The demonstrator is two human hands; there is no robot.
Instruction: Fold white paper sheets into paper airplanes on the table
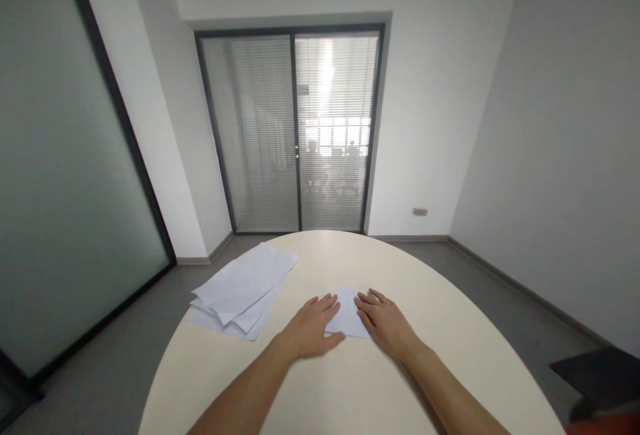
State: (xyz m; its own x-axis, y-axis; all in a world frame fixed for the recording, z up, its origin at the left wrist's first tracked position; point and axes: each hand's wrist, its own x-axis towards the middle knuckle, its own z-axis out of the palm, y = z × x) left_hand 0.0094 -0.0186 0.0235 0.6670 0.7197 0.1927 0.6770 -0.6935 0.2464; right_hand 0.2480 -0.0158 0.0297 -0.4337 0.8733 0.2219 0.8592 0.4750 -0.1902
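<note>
A small piece of white paper (349, 320), narrower at its far end, lies flat on the pale round table (330, 395) in front of me. My left hand (314, 328) rests on its left side, fingers stretched out and the thumb apart, near the paper's lower left corner. Over the right edge lies my right hand (384, 318), palm down with the fingers extended. Both hands cover parts of the paper, so its full outline is hidden. Neither hand grasps anything.
Several loose white sheets (245, 288) lie overlapping at the table's left edge, some corners lifted. Beyond the table are a glass door (297, 135) with blinds and white walls. A dark object (600, 375) stands at the lower right, beside the table.
</note>
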